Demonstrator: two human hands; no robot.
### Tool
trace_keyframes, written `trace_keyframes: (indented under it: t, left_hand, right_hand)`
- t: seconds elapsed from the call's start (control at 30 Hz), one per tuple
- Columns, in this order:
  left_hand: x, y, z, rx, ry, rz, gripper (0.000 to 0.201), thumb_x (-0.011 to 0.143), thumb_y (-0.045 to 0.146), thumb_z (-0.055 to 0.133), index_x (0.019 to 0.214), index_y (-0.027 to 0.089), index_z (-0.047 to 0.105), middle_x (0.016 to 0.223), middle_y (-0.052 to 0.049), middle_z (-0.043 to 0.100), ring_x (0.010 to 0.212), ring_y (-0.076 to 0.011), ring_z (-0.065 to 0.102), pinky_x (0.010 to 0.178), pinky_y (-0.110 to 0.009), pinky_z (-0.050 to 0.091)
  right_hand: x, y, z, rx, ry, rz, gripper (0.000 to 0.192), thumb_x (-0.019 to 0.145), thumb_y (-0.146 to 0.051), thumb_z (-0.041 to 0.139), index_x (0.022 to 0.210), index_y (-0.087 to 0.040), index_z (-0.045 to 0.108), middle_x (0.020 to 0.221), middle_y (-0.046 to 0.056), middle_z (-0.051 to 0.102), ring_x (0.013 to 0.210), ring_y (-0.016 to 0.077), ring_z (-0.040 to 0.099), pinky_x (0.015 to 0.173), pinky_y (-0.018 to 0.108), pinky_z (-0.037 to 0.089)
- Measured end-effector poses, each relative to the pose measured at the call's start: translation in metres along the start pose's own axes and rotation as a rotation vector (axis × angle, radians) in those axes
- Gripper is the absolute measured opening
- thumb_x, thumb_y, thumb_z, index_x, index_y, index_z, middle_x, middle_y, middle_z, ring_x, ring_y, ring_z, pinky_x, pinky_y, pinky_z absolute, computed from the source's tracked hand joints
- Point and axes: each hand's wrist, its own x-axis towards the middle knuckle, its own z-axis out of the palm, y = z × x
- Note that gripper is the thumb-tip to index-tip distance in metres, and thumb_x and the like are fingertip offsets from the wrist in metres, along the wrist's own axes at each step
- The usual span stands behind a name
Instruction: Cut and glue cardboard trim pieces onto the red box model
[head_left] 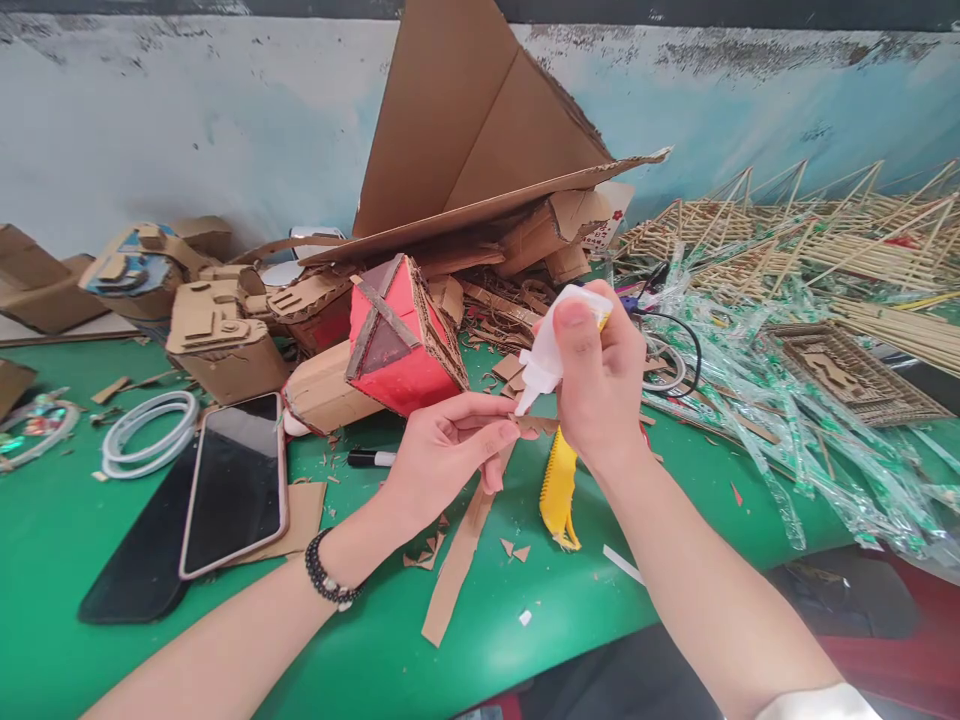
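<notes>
My left hand (pixel 457 443) pinches a small cardboard piece (pixel 541 424) between thumb and fingers. In my right hand (pixel 596 370) is a white glue bottle (pixel 546 350), tilted with its nozzle pointing down at the cardboard piece; whether the tip touches it I cannot tell. Below my left hand a long cardboard strip (pixel 457 575) lies slanting on the green table. A yellow-handled tool (pixel 559 490) rests just under my right hand, its upper end hidden. Close behind my left hand stands a red-painted cardboard box (pixel 405 345) with dark crossed strips.
Two phones, one with a pale frame (pixel 236 485), lie at the left beside coiled white tubing (pixel 150 433). Cardboard models (pixel 225 340) and a large folded cardboard sheet (pixel 480 120) stand at the back. Plastic wrappers (pixel 757 400) and stick frames (pixel 825 235) crowd the right. A black marker (pixel 367 458) lies nearby.
</notes>
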Motion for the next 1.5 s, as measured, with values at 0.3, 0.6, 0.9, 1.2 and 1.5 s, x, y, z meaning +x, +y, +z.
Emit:
trace_keyframes:
  t: [0.3,0.6,0.9,1.2,1.5]
  left_hand:
    - [0.0006,-0.0014,-0.0019,0.007,0.031,-0.028,0.052,0.07,0.053,0.097,0.101,0.015,0.079,0.063,0.0,0.073,0.04,-0.0102,0.059,0.043,-0.021,0.049]
    - [-0.0001,-0.0015,-0.0013,0.012,0.028,-0.006,0.046,0.072,0.05,0.096,0.099,0.016,0.08,0.057,0.001,0.07,0.04,-0.0099,0.057,0.043,-0.021,0.047]
    - [0.0014,-0.0036,-0.0022,0.01,0.015,0.008,0.042,0.075,0.049,0.095,0.098,0.017,0.08,0.054,0.003,0.066,0.04,-0.0097,0.056,0.044,-0.021,0.048]
    - [0.0006,-0.0008,-0.0004,-0.007,0.021,0.001,0.044,0.072,0.048,0.097,0.097,0.016,0.08,0.058,0.001,0.07,0.045,-0.0122,0.063,0.043,-0.02,0.048]
    - [0.0017,0.0003,-0.0007,-0.092,-0.001,-0.019,0.036,0.073,0.04,0.098,0.095,0.017,0.081,0.065,0.002,0.074,0.04,-0.0072,0.059,0.04,-0.017,0.047]
  right_hand:
    - [-0.0005,-0.0014,0.0004,-0.057,0.017,-0.021,0.048,0.093,-0.072,0.068,0.079,-0.028,0.055,0.068,-0.003,0.056,0.056,0.0135,0.048,0.049,0.029,0.042]
    - [0.0001,0.0002,0.0005,-0.064,0.015,-0.042,0.05,0.094,-0.072,0.068,0.077,-0.028,0.052,0.069,-0.002,0.054,0.056,0.0131,0.046,0.048,0.029,0.042]
    - [0.0003,0.001,0.0008,-0.065,0.026,-0.072,0.048,0.095,-0.068,0.068,0.076,-0.027,0.052,0.067,-0.003,0.051,0.054,0.0121,0.045,0.047,0.028,0.042]
    - [0.0006,0.0006,0.001,-0.049,0.041,-0.029,0.049,0.093,-0.071,0.069,0.077,-0.028,0.052,0.067,-0.003,0.051,0.056,0.0129,0.047,0.049,0.029,0.046]
    - [0.0012,0.0035,0.0007,-0.156,0.061,-0.191,0.047,0.099,-0.067,0.063,0.076,-0.027,0.051,0.065,-0.004,0.053,0.056,0.0136,0.053,0.05,0.03,0.045]
